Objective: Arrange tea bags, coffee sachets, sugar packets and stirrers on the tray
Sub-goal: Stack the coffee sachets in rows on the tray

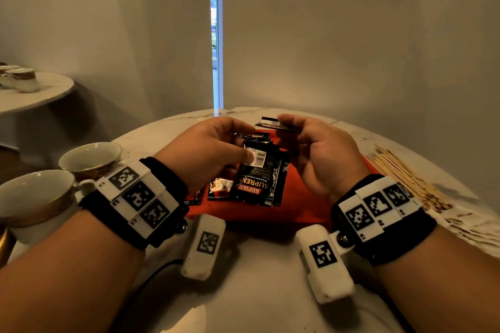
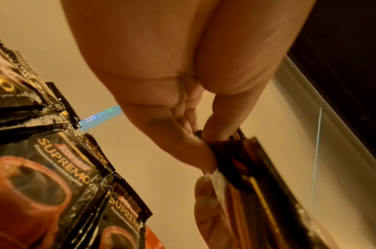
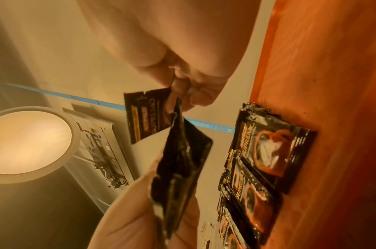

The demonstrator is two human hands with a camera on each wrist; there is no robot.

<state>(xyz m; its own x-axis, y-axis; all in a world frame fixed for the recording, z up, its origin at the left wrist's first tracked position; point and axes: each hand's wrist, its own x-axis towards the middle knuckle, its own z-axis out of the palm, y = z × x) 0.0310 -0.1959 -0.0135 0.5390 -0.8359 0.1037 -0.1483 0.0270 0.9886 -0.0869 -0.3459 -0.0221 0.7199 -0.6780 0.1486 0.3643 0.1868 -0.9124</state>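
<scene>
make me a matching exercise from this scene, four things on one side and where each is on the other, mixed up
Things:
1. stirrers
2. cups
3. tray
4. sachet stack

Places:
A. held in the left hand
B. on the table's left edge
C. loose on the table, right of the tray
D. under both hands, mid-table

Pairs: 1-C, 2-B, 3-D, 4-A
</scene>
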